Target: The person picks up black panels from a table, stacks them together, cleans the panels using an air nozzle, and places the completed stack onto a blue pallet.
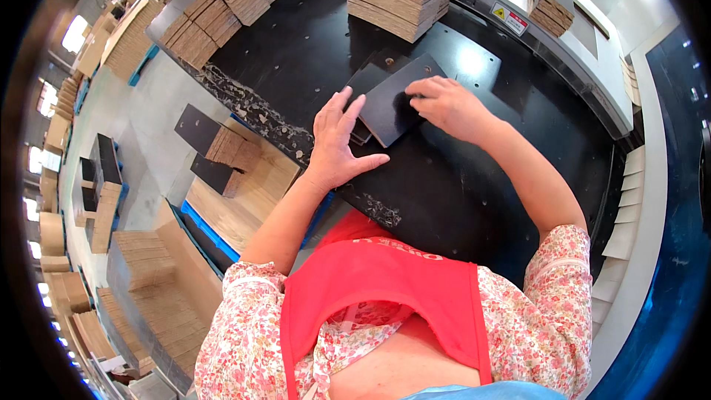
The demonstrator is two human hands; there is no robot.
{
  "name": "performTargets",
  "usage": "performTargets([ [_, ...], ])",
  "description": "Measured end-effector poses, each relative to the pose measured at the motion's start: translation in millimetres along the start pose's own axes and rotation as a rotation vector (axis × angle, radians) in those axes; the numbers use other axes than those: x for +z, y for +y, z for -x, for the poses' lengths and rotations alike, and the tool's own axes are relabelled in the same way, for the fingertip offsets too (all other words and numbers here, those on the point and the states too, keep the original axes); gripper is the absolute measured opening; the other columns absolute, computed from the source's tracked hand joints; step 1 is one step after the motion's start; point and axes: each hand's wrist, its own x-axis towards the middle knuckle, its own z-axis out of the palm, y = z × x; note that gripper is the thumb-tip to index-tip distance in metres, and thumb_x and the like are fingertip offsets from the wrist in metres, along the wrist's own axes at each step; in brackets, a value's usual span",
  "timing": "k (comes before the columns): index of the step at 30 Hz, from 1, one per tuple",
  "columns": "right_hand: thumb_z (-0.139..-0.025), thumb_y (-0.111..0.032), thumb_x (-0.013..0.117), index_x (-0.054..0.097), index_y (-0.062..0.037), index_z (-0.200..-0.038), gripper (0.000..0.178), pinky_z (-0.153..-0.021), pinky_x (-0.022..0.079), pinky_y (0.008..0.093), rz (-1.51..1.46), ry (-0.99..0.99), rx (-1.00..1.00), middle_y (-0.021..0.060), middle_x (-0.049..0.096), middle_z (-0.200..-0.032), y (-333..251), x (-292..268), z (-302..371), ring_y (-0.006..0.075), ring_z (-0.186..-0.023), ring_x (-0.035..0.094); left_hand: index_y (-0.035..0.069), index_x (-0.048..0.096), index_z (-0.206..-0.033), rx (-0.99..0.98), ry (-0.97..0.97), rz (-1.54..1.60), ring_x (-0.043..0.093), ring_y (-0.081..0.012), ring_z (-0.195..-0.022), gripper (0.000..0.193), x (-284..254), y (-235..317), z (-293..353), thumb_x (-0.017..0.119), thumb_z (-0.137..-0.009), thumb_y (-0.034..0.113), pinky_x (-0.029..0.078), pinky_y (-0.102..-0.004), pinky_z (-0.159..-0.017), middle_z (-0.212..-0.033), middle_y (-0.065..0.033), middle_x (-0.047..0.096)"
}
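A dark rectangular panel (pixel 392 107) lies at a slant on the black worktop, on top of other dark panels (pixel 363 80) that show past its left and far edges. My left hand (pixel 335 141) is at the panel's left side, its fingers spread and thumb stretched out, holding nothing. Over the panel's right part, my right hand (pixel 453 110) has its fingers bent and drawn together, the tips at the dark surface. Whether anything small is between those fingertips is hidden.
Stacks of dark-faced boards (pixel 400 0) stand at the far side, with more stacks (pixel 222 15) at the far left. A grey machine bed (pixel 548 52) borders the right. Beside the worktop's dusty left edge, cut boards (pixel 222 141) rest on a wooden pallet top (pixel 241 200).
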Motion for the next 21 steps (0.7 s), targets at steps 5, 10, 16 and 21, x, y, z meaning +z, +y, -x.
performTargets([
  [5,-0.083,-0.02,0.072,0.064,-0.0039,-0.112,0.034,-0.102,0.044,0.0451,0.198,0.216,0.203,0.0141,0.057,-0.132,51,-18,-45,0.0359,-0.121,0.054,0.008,0.056,-0.134,-0.041,0.061,-0.02,0.042,-0.0396,-0.137,0.072,5,3,0,0.082,-0.07,0.028,0.029,-0.054,-0.114,-0.139,-0.013,0.055],
  [10,-0.088,-0.045,0.069,0.061,-0.0026,-0.127,0.059,-0.105,0.043,0.0465,0.559,0.28,0.455,0.017,0.051,-0.14,121,-19,-96,0.0354,-0.129,0.049,0.006,0.062,-0.124,-0.035,0.165,0.004,0.045,-0.039,-0.135,0.063,14,-12,8,0.083,-0.069,0.029,0.03,-0.0563,-0.113,-0.134,-0.014,0.059],
  [16,-0.084,-0.067,0.06,0.07,-0.0087,-0.117,0.068,-0.098,0.048,0.0486,0.509,0.024,0.657,0.0163,0.056,-0.129,156,-23,-135,0.0394,-0.12,0.055,0.003,0.053,-0.121,-0.085,0.153,-0.061,0.039,-0.0431,-0.138,0.086,12,6,5,0.089,-0.059,0.05,0.023,-0.063,-0.113,-0.136,-0.0161,0.054],
  [21,-0.073,-0.077,0.063,0.068,-0.0096,-0.124,0.084,-0.101,0.046,0.0504,0.482,-0.077,0.74,0.0169,0.054,-0.135,175,-29,-146,0.0438,-0.123,0.052,0.001,0.048,-0.119,-0.145,0.095,-0.136,0.034,-0.0442,-0.14,0.094,14,9,-2,0.091,-0.055,0.054,0.02,-0.0665,-0.113,-0.137,-0.016,0.049],
])
